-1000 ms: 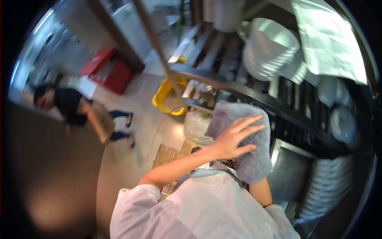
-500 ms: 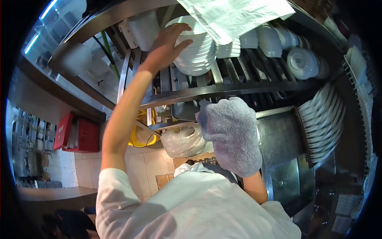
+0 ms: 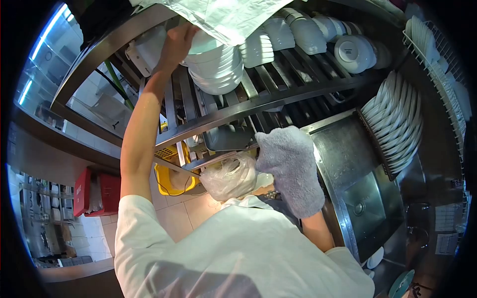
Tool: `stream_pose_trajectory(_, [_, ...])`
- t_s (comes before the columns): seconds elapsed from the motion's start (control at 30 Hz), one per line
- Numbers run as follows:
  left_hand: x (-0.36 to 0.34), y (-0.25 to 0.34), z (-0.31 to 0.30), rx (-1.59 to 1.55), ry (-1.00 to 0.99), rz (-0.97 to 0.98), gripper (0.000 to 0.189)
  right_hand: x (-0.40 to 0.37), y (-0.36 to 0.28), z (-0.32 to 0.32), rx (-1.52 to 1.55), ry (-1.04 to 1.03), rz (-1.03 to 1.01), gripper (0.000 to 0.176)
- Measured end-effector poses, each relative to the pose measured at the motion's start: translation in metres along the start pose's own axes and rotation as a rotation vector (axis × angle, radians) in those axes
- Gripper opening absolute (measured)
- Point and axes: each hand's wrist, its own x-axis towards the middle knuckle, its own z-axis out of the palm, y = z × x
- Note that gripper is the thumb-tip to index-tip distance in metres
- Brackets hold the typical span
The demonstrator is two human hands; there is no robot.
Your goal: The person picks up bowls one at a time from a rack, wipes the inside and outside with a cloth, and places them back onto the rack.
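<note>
My left hand [image 3: 176,45] reaches to the back of the slatted metal shelf, its fingers closed at the edge of a white cloth [image 3: 228,17]. That cloth hangs partly over a tall stack of white bowls [image 3: 216,72], just right of the hand. A fluffy grey towel [image 3: 293,166] covers my right hand, which is raised in front of the shelf. The fingers inside the towel are hidden, and it bunches around them like a mitten.
More white bowls [image 3: 308,37] line the shelf [image 3: 268,102]. A rack of plates [image 3: 395,124] stands beside a metal sink [image 3: 365,198]. Below are a plastic bag [image 3: 228,176] and a yellow bucket [image 3: 171,181]. At left sits a red bin [image 3: 107,193].
My left hand's spread fingers have closed and moved from above the bowls to the cloth's edge. The cloth now reaches farther left over the stack. The whole view has shifted.
</note>
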Motion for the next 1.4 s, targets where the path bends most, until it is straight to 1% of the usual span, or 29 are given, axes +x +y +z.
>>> stream_pose_trajectory(0.03, [0.001, -0.003, -0.006, 0.009, 0.005, 0.001, 0.022, 0.005, -0.002, -0.001, -0.005, 0.001, -0.014, 0.017])
stream_pose_trajectory(0.1, [0.002, -0.003, -0.017, 0.101, 0.148, -0.293, 0.026, 0.016, -0.004, -0.003, -0.010, 0.003, -0.043, 0.017])
stream_pose_trajectory(0.13, [-0.001, 0.002, -0.022, 0.107, 0.147, -0.292, 0.026, 0.022, -0.004, -0.005, -0.013, 0.007, -0.055, 0.017])
stream_pose_trajectory(0.2, [-0.020, 0.018, -0.035, -0.012, 0.507, -0.421, 0.036, 0.032, -0.002, -0.008, -0.015, 0.012, -0.072, 0.017])
stream_pose_trajectory(0.23, [-0.034, 0.020, -0.040, 0.001, 0.507, -0.427, 0.036, 0.037, 0.001, -0.009, -0.015, 0.015, -0.075, 0.017])
stream_pose_trajectory(0.3, [-0.071, 0.026, -0.053, -0.270, 0.731, -0.633, 0.045, 0.040, 0.007, -0.008, -0.007, 0.023, -0.084, 0.017])
stream_pose_trajectory(0.4, [-0.085, 0.112, -0.059, -0.499, 0.999, -0.838, 0.047, 0.030, 0.015, 0.004, -0.011, 0.010, -0.113, 0.016])
stream_pose_trajectory(0.47, [-0.115, 0.142, -0.050, -0.395, 0.806, -0.913, 0.048, 0.040, 0.027, 0.030, -0.068, -0.025, -0.185, 0.016])
stream_pose_trajectory(0.53, [-0.130, 0.179, -0.036, -0.187, 0.490, -0.832, 0.050, 0.074, 0.043, 0.062, -0.164, -0.064, -0.261, 0.016])
stream_pose_trajectory(0.57, [-0.137, 0.191, -0.030, -0.189, 0.488, -0.845, 0.050, 0.095, 0.051, 0.076, -0.205, -0.090, -0.288, 0.016])
stream_pose_trajectory(0.6, [-0.143, 0.199, -0.023, -0.237, 0.554, -0.789, 0.050, 0.119, 0.055, 0.081, -0.215, -0.114, -0.275, 0.016])
stream_pose_trajectory(0.63, [-0.144, 0.205, -0.021, -0.283, 0.629, -0.724, 0.050, 0.131, 0.057, 0.084, -0.216, -0.137, -0.267, 0.016])
stream_pose_trajectory(0.67, [-0.147, 0.212, -0.026, -0.282, 0.632, -0.734, 0.050, 0.131, 0.060, 0.084, -0.217, -0.155, -0.254, 0.016])
stream_pose_trajectory(0.73, [-0.145, 0.225, -0.049, -0.071, 0.416, -0.688, 0.050, 0.109, 0.060, 0.073, -0.182, -0.172, -0.252, 0.016])
stream_pose_trajectory(0.77, [-0.147, 0.225, -0.055, -0.141, 0.406, -0.622, 0.052, 0.094, 0.056, 0.068, -0.158, -0.175, -0.247, 0.016])
stream_pose_trajectory(0.8, [-0.146, 0.224, -0.060, -0.139, 0.403, -0.633, 0.052, 0.077, 0.054, 0.061, -0.126, -0.165, -0.234, 0.016])
stream_pose_trajectory(0.87, [-0.140, 0.226, -0.071, -0.116, 0.177, -0.263, 0.055, 0.059, 0.051, 0.043, -0.041, -0.117, -0.185, 0.016])
stream_pose_trajectory(0.93, [-0.136, 0.228, -0.071, -0.164, 0.138, -0.260, 0.058, 0.054, 0.050, 0.030, 0.040, -0.049, -0.143, 0.016])
stream_pose_trajectory(1.0, [-0.138, 0.218, -0.061, -0.572, 0.314, -0.359, 0.060, 0.049, 0.049, 0.019, 0.090, 0.029, -0.120, 0.016])
stream_pose_trajectory(1.03, [-0.146, 0.213, -0.051, -0.731, 0.341, -0.330, 0.058, 0.049, 0.052, 0.016, 0.106, 0.065, -0.106, 0.016])
stream_pose_trajectory(1.07, [-0.153, 0.214, -0.039, -0.745, 0.335, -0.331, 0.058, 0.048, 0.053, 0.011, 0.111, 0.082, -0.088, 0.016])
stream_pose_trajectory(1.13, [-0.164, 0.230, -0.010, -1.051, 0.618, -0.546, 0.056, 0.045, 0.059, 0.001, 0.119, 0.112, -0.047, 0.016])
stream_pose_trajectory(1.17, [-0.169, 0.241, 0.004, -1.113, 0.725, -0.791, 0.053, 0.041, 0.062, -0.004, 0.115, 0.111, -0.028, 0.016])
stream_pose_trajectory(1.2, [-0.177, 0.247, 0.015, -1.046, 0.718, -1.028, 0.049, 0.038, 0.063, -0.009, 0.105, 0.101, -0.013, 0.016])
stream_pose_trajectory(1.23, [-0.187, 0.254, 0.023, -1.171, 0.617, -1.228, 0.049, 0.030, 0.063, -0.015, 0.097, 0.091, 0.005, 0.016])
stream_pose_trajectory(1.27, [-0.197, 0.261, 0.026, -1.284, 0.504, -1.431, 0.061, 0.020, 0.060, -0.020, 0.090, 0.075, 0.020, 0.016])
stream_pose_trajectory(1.33, [-0.210, 0.269, 0.021, -1.717, 0.301, -1.650, 0.073, 0.009, 0.055, -0.025, 0.070, 0.041, 0.034, 0.016])
stream_pose_trajectory(1.37, [-0.217, 0.270, 0.016, -1.812, 0.192, -1.703, 0.077, 0.000, 0.050, -0.025, 0.058, 0.013, 0.035, 0.016])
stream_pose_trajectory(1.4, [-0.225, 0.268, 0.015, -1.817, 0.136, -1.711, 0.067, -0.005, 0.047, -0.025, 0.043, -0.009, 0.039, 0.016])
